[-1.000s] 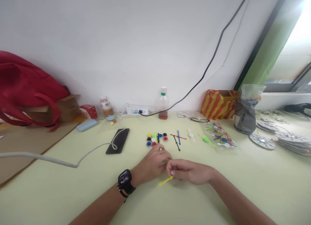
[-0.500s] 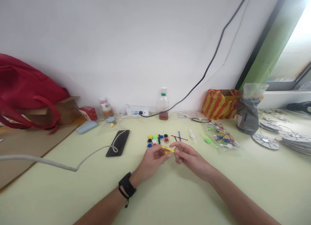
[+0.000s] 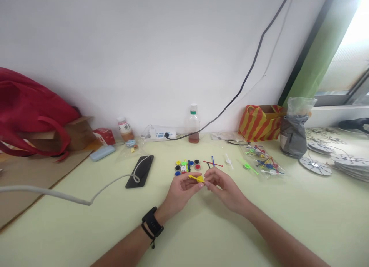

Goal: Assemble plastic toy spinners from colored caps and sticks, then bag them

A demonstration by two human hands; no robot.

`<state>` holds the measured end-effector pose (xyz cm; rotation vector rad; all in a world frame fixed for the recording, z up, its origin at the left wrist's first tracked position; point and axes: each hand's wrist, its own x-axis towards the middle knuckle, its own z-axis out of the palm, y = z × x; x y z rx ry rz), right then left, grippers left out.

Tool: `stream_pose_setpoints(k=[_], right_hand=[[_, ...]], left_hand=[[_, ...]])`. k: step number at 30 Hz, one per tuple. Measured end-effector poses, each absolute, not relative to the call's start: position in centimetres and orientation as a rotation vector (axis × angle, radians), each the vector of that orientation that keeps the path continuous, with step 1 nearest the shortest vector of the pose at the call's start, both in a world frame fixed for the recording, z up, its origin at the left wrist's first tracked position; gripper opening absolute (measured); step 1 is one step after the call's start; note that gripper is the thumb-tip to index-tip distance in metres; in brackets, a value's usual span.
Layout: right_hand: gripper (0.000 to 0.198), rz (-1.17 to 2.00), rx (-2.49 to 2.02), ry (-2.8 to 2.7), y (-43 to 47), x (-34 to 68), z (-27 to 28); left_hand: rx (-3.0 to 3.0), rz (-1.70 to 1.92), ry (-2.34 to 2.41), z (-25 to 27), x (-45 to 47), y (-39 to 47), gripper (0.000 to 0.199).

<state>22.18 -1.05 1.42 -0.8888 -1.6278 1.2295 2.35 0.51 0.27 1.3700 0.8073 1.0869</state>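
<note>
Arrow (image 3: pixel 192 176) of slim yellow plastic, a round yellow disc (image 3: pixel 200 179) near its shaft, is held between both hands above the smooth, pale-green tabletop (image 3: pixel 198 236). The left hand (image 3: pixel 178 192) pinches it between thumb and fingers; the right hand (image 3: pixel 229 191) grips the other end at its fingertips, and arrow and disc appear joined, though fine detail is blurred. Behind lie glossy round caps (image 3: pixel 196 161) and a thin red arrow (image 3: pixel 210 162) crossing a blue one. A second ago, the yellow arrow hung from the right hand, slanting down toward the person; now it is nearly level, head leftward. Tabletop runs beside both forearms, with a flat black slab (image 3: pixel 141 169) to the left and crinkled clear bags (image 3: pixel 281 174) well to the right
</note>
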Motion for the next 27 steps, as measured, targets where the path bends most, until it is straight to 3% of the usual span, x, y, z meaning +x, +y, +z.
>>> stream_pose_setpoints(k=[7, 15, 21, 27], right_hand=[[0.030, 1.004, -1.045, -1.788, -0.9, 22.4, 0.9], [0.041, 1.271, -0.983, -1.607, -0.4, 22.9, 1.2], [0.042, 1.309, -0.948, -1.552, -0.9, 22.6, 1.8], [0.042, 1.270, -0.954, -1.534, -0.7, 22.6, 1.7]], left_hand=[[1.485, 1.114, 0.834, 0.3, 2.0, 0.6, 0.028], [1.614, 1.160, 0.793, -0.1, 1.5, 1.2, 0.020], [1.660, 1.107, 0.761, 0.4, 1.4, 0.8, 0.015], [1.552, 1.055, 0.795, 1.0, 1.4, 0.6, 0.024]])
